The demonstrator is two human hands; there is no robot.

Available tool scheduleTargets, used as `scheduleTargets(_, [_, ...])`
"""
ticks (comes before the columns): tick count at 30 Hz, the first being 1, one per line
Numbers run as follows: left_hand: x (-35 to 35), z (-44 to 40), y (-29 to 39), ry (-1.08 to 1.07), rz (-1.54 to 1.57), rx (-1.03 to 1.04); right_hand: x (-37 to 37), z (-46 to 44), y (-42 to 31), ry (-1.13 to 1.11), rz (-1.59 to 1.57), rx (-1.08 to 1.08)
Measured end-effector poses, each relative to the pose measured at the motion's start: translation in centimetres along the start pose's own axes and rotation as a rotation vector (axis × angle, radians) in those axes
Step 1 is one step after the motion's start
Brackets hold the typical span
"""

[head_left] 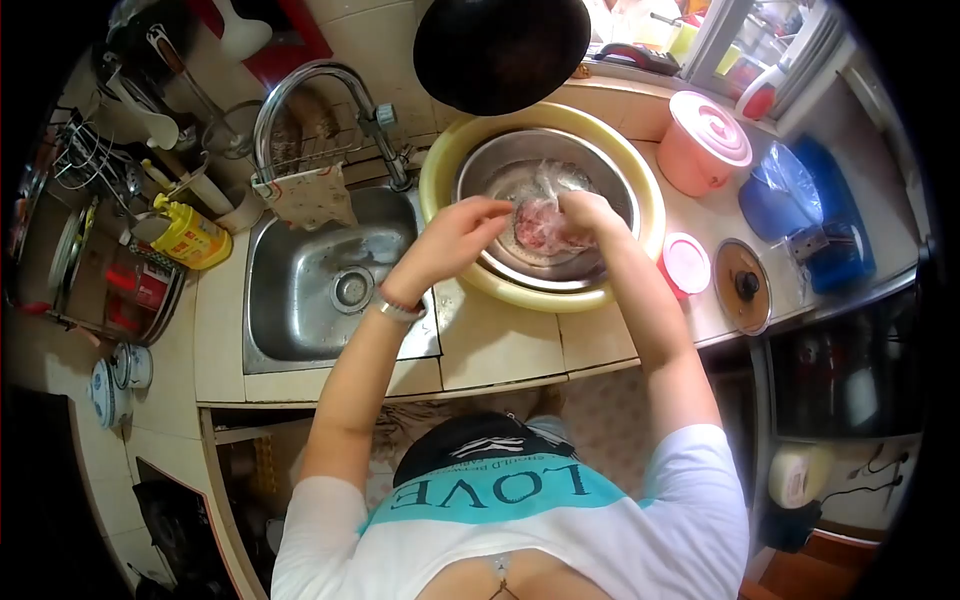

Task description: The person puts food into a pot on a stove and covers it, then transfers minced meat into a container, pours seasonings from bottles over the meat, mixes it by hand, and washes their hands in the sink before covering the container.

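A clear plastic bag of raw reddish meat sits inside a steel basin, which rests in a larger yellow basin. My right hand closes on the gathered upper part of the bag, at the basin's right side. At the left rim, my left hand reaches over the steel basin with fingers stretched toward the bag. Its fingertips are close beside the bag; whether they touch it I cannot tell. A bracelet circles my left wrist. Some liquid seems to lie in the steel basin.
Left of the basins is a steel sink with a curved faucet. A black wok hangs behind. Pink containers, a blue bin and a glass lid line the right. A yellow bottle stands at left.
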State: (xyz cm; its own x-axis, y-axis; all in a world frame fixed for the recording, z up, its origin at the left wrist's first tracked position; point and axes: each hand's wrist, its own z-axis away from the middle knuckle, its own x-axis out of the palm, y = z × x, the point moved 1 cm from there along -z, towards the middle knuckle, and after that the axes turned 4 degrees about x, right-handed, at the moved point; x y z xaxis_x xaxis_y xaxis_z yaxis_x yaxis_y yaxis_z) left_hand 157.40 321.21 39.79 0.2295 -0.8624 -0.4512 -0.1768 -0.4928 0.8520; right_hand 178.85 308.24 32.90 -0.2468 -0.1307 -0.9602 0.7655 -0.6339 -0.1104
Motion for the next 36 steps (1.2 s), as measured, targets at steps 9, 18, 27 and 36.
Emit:
scheduleTargets(9, [6.3, -12.2, -6.4, -0.101, -0.638, 0.0, -1.7, -0.9, 3.0, 0.086, -0.973, -0.199])
scheduleTargets(18, [7.2, -13.0, -7.8, 0.25, 0.223, -0.133, -2.9, -1.7, 3.2, 0.34, -1.617, -0.168])
scheduleTargets(27, [4.0, -13.0, -5.4, 0.365, 1.084, 0.06, -3.4, -0.9, 1.9, -0.394, -1.792, 0.16])
scheduleTargets(36, [3.4, -12.4, -4.2, 0.35, 1.183, 0.09, -3.8, 0.0, 1.2, -0.614, -2.016, -0.165])
